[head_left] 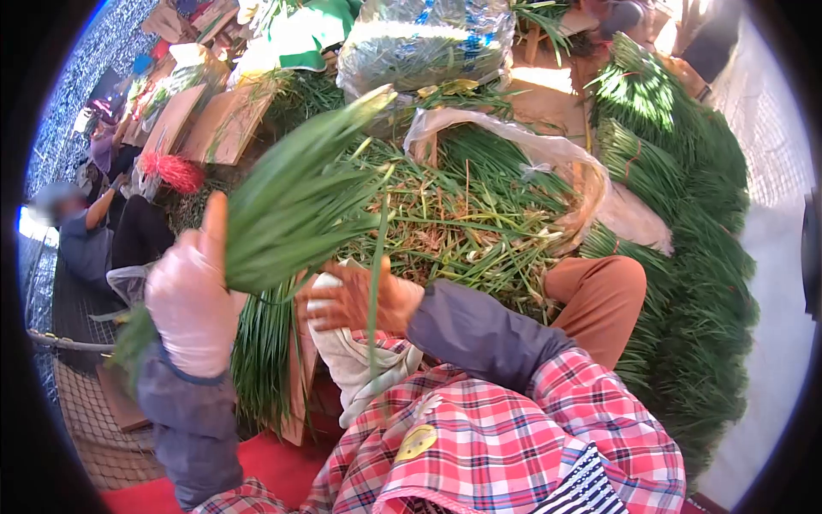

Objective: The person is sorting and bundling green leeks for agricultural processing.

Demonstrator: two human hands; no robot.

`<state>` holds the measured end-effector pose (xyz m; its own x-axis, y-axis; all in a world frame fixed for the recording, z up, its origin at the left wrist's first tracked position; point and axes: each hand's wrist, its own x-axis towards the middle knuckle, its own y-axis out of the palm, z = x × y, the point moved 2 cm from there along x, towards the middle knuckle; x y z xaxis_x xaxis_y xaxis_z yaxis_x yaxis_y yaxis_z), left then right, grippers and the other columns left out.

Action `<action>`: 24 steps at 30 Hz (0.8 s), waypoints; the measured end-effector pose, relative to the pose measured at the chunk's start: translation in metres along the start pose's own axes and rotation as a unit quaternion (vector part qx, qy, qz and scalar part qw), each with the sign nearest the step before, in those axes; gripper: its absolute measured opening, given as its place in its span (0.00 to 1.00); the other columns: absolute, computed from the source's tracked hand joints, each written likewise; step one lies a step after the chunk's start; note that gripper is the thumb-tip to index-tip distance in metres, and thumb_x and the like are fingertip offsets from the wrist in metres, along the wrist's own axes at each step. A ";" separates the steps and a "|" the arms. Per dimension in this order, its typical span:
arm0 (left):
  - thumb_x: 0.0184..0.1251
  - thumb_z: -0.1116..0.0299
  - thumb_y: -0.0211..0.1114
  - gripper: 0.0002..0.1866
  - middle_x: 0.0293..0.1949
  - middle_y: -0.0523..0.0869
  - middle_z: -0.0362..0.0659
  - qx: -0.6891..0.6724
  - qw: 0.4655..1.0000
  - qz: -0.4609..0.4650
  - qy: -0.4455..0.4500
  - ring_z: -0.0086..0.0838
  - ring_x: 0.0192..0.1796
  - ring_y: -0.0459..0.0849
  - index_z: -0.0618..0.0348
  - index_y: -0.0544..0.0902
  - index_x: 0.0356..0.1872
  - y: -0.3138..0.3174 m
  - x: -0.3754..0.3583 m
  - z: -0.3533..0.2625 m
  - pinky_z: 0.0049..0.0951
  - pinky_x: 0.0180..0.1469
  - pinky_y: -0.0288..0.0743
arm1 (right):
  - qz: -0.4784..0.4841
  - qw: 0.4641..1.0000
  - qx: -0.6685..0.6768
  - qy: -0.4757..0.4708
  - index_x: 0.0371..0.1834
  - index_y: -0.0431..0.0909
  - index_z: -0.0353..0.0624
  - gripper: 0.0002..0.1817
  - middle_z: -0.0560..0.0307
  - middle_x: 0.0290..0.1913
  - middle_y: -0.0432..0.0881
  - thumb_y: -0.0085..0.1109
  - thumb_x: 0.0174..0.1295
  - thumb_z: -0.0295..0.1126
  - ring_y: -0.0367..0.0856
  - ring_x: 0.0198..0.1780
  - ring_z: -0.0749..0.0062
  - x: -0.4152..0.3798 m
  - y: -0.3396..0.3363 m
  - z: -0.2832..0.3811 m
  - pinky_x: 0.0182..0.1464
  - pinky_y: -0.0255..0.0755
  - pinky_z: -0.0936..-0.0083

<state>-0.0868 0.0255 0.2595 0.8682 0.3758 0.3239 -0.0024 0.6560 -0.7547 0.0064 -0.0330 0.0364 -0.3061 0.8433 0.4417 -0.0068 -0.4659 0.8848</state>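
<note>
My left hand (190, 295), in a pale thin glove, grips a thick bunch of chives (295, 197), with the thumb up along its side. The bunch tilts up to the right and is blurred by motion. My bare right hand (364, 298) is just below and right of the bunch, its fingers stretched out to the left and slightly blurred. A loose green blade (374, 287) hangs in front of this hand. Below the hands, more long chives (261, 360) lie over a wooden board (298, 385). Cut stalks and dry trimmings (462, 214) are heaped ahead.
Tied bunches of chives (693, 214) are stacked along the right. A clear plastic-wrapped bale (424, 51) stands at the back. Red string (174, 172) lies near wooden boards (224, 124). Another person (94, 231) sits at the left. My bent knee (599, 291) borders the trimmings.
</note>
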 end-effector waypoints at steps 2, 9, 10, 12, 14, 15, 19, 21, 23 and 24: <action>0.51 0.73 0.58 0.33 0.30 0.74 0.39 0.085 0.996 0.038 0.016 0.32 0.27 0.76 0.48 0.66 0.64 0.014 -0.019 -0.029 0.31 0.26 0.71 | 0.003 0.997 0.027 -0.068 0.65 0.62 0.51 0.46 0.51 0.64 0.68 0.62 0.45 0.63 0.67 0.63 0.57 0.016 0.015 0.027 0.64 0.60 0.55; 0.48 0.72 0.62 0.37 0.31 0.73 0.42 -0.151 0.978 0.142 -0.029 0.33 0.29 0.77 0.61 0.62 0.64 0.061 -0.079 -0.122 0.33 0.29 0.72 | -0.255 0.958 0.020 -0.128 0.57 0.68 0.40 0.28 0.52 0.51 0.79 0.62 0.56 0.42 0.78 0.51 0.62 -0.005 -0.026 0.027 0.56 0.73 0.60; 0.45 0.71 0.65 0.41 0.34 0.75 0.44 -0.231 0.963 0.136 -0.037 0.35 0.31 0.78 0.62 0.60 0.65 0.060 -0.082 -0.124 0.35 0.31 0.73 | -0.266 0.958 0.001 -0.105 0.56 0.69 0.39 0.28 0.52 0.51 0.79 0.62 0.56 0.42 0.78 0.50 0.62 -0.012 -0.036 0.028 0.55 0.73 0.60; 0.37 0.64 0.75 0.51 0.42 0.76 0.45 -0.435 0.872 0.191 -0.115 0.32 0.40 0.78 0.60 0.57 0.68 0.046 -0.084 -0.110 0.34 0.39 0.73 | -0.287 0.955 -0.047 -0.060 0.55 0.70 0.38 0.28 0.52 0.50 0.79 0.63 0.55 0.43 0.79 0.49 0.61 -0.024 -0.043 0.034 0.54 0.74 0.61; 0.36 0.62 0.78 0.55 0.45 0.76 0.45 -0.662 0.677 0.210 -0.243 0.30 0.43 0.77 0.59 0.56 0.69 0.050 -0.095 -0.087 0.33 0.43 0.72 | -0.286 0.952 -0.089 -0.057 0.51 0.74 0.38 0.28 0.52 0.46 0.81 0.65 0.53 0.45 0.80 0.47 0.64 -0.034 -0.033 0.039 0.52 0.74 0.64; 0.36 0.62 0.79 0.58 0.49 0.74 0.45 -0.717 0.593 0.151 -0.332 0.29 0.47 0.75 0.57 0.51 0.71 0.059 -0.100 -0.077 0.32 0.48 0.69 | -0.287 0.950 -0.108 -0.057 0.49 0.76 0.38 0.27 0.52 0.44 0.82 0.66 0.52 0.46 0.81 0.45 0.65 -0.037 -0.029 0.039 0.51 0.75 0.65; 0.39 0.70 0.76 0.56 0.58 0.69 0.48 -0.791 0.531 0.068 -0.296 0.35 0.56 0.73 0.55 0.47 0.71 0.099 -0.086 -0.109 0.33 0.57 0.68 | -0.322 0.944 -0.048 -0.048 0.53 0.75 0.44 0.24 0.47 0.47 0.81 0.65 0.52 0.39 0.81 0.46 0.55 -0.041 -0.047 0.023 0.52 0.75 0.58; 0.41 0.72 0.73 0.49 0.54 0.72 0.45 -0.804 0.530 0.078 -0.259 0.32 0.52 0.76 0.58 0.55 0.68 0.095 -0.074 -0.149 0.31 0.55 0.70 | -0.356 0.930 -0.084 -0.038 0.51 0.76 0.42 0.22 0.51 0.46 0.82 0.64 0.53 0.37 0.81 0.45 0.58 -0.046 -0.063 0.019 0.51 0.76 0.60; 0.43 0.76 0.72 0.43 0.51 0.75 0.44 -0.860 0.362 0.059 -0.355 0.29 0.50 0.77 0.59 0.61 0.64 0.112 -0.084 -0.182 0.30 0.53 0.72 | -0.367 0.921 -0.132 -0.031 0.51 0.75 0.41 0.23 0.53 0.46 0.81 0.65 0.53 0.37 0.81 0.45 0.60 -0.050 -0.061 0.020 0.49 0.76 0.61; 0.43 0.78 0.71 0.40 0.50 0.76 0.43 -0.864 0.338 0.098 -0.361 0.29 0.49 0.78 0.60 0.64 0.62 0.117 -0.089 -0.185 0.29 0.51 0.73 | -0.382 0.910 -0.158 -0.031 0.52 0.74 0.42 0.23 0.53 0.47 0.81 0.65 0.54 0.38 0.81 0.46 0.60 -0.054 -0.062 0.019 0.49 0.76 0.61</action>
<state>-0.0722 -0.0525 0.0369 0.5874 0.7713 -0.2452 0.8092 -0.5548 0.1932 0.0411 -0.0446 -0.0400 -0.0421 0.9624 -0.2684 -0.4716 0.2177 0.8545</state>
